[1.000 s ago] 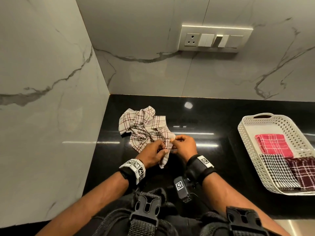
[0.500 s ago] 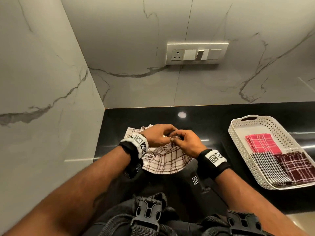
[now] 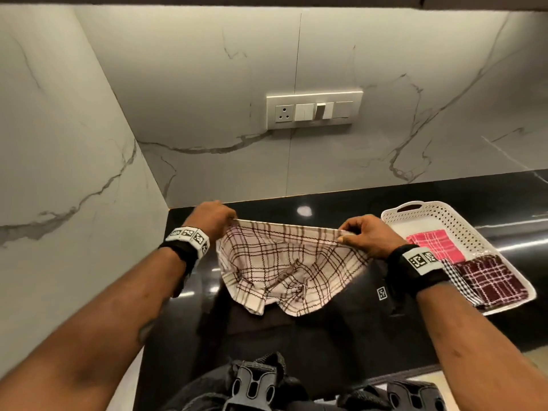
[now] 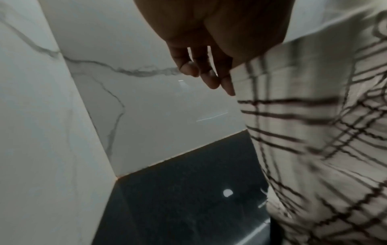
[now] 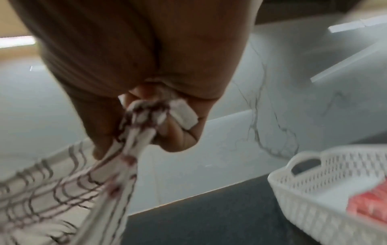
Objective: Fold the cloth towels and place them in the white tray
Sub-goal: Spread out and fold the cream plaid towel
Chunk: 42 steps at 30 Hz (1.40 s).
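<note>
A white towel with brown checks hangs in the air above the black counter, its top edge stretched taut between my two hands. My left hand pinches the left corner, and the towel drapes down to the right of it in the left wrist view. My right hand pinches the right corner; in the right wrist view the bunched corner of the towel sits between thumb and fingers. The white perforated tray stands at the right, holding a folded pink towel, a black-and-white checked one and a maroon one.
Marble walls close the counter at the back and on the left, meeting in a corner. A switch plate with a socket is on the back wall. The tray lies just right of my right hand.
The crumpled towel has been lifted off the counter. My hands, close together before, have moved apart and up, stretching its top edge. The view has tilted upward.
</note>
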Tool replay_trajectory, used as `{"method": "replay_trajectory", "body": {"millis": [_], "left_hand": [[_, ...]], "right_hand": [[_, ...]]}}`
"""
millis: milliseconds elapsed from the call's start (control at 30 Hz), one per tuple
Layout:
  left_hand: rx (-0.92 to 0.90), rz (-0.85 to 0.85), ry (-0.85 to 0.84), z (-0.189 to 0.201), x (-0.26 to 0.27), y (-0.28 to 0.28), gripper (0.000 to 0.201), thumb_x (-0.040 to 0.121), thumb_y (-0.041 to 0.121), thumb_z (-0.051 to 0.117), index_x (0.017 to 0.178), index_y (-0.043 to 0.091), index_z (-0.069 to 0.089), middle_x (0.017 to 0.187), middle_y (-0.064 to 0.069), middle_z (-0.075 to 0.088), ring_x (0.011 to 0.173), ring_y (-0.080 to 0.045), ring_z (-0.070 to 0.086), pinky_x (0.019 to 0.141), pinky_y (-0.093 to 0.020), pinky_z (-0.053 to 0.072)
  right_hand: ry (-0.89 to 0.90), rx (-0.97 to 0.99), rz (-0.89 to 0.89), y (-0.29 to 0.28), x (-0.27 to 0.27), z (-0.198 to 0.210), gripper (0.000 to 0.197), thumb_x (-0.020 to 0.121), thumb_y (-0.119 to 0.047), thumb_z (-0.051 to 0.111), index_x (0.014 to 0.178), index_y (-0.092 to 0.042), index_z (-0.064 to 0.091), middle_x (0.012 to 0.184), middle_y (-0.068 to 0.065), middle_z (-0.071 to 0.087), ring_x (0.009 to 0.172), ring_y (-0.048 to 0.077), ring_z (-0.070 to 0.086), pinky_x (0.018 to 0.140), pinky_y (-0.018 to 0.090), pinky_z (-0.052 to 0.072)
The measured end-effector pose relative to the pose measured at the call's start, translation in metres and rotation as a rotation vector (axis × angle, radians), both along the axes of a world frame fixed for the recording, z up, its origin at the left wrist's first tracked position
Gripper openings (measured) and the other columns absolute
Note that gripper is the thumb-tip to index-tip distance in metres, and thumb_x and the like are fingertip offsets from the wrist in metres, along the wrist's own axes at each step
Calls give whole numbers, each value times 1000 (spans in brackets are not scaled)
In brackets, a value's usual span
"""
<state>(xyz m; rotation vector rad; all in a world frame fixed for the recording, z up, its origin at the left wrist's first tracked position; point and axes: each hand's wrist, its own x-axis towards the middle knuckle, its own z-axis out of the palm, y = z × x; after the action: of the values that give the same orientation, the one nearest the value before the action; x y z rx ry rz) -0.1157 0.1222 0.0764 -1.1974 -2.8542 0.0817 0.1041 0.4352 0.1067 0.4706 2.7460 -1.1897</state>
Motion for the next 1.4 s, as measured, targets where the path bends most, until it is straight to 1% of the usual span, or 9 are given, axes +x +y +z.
{"method": "replay_trajectory", "body": {"millis": [200,433,567,667,767,967,1033,1133,1400], "left_hand": [[71,231,151,69,-38,-14,15,90,16,59,103,19,66,104,-10,69,95,-34,67,77,-41,56],[697,373,413,183,-14,-32,21,89,11,53,106,17,64,101,-16,70,90,-42,67,76,-46,54],[922,270,495,200,34,-56,22,98,18,47,109,11,66,106,-12,71,97,-34,65,84,-38,50],[949,277,515,169,80,-82,20,99,14,49,107,9,66,107,-13,69,98,-32,64,86,-38,48],[913,294,455,107,125,-106,17,96,9,53,104,7,68,105,-14,68,96,-34,64,85,-38,49],[751,434,57,-35,227,-121,29,86,18,44,93,8,69,94,-14,67,86,-37,66,77,-42,55],[651,507,-89,-68,257,-122,23,85,16,48,93,12,68,96,-12,67,87,-37,67,76,-44,56],[458,598,-222,-102,297,-119,17,87,7,57,97,15,69,104,-8,68,94,-34,66,82,-40,54],[377,676,-308,-130,345,-126,21,89,3,59,100,17,71,106,-6,70,99,-28,66,87,-35,52]], "right_hand": [[246,451,-122,29,-53,37,16,92,-20,65,99,-12,76,97,12,70,91,31,65,81,35,51],[879,494,-245,29,-75,137,14,89,-14,64,99,-15,75,96,11,63,89,34,63,81,47,55],[1067,466,-169,25,-42,150,14,93,-24,61,99,-17,72,99,8,64,98,31,60,83,54,50],[1010,474,-88,23,-5,123,15,90,-31,67,99,-20,72,97,6,67,100,32,59,83,57,48],[927,466,-31,28,29,58,16,81,-15,78,97,-19,75,93,8,67,94,36,60,80,58,50],[649,391,98,11,110,-74,30,74,10,73,92,-14,73,90,4,63,84,28,55,79,29,39],[495,392,91,8,136,-113,35,72,12,69,94,-14,72,93,6,63,89,32,56,83,36,45],[294,346,103,6,167,-151,31,73,15,63,92,-7,73,98,15,66,96,41,59,90,44,48],[75,272,187,1,225,-169,22,82,2,65,95,-11,76,104,9,72,101,27,66,89,27,45]]}}
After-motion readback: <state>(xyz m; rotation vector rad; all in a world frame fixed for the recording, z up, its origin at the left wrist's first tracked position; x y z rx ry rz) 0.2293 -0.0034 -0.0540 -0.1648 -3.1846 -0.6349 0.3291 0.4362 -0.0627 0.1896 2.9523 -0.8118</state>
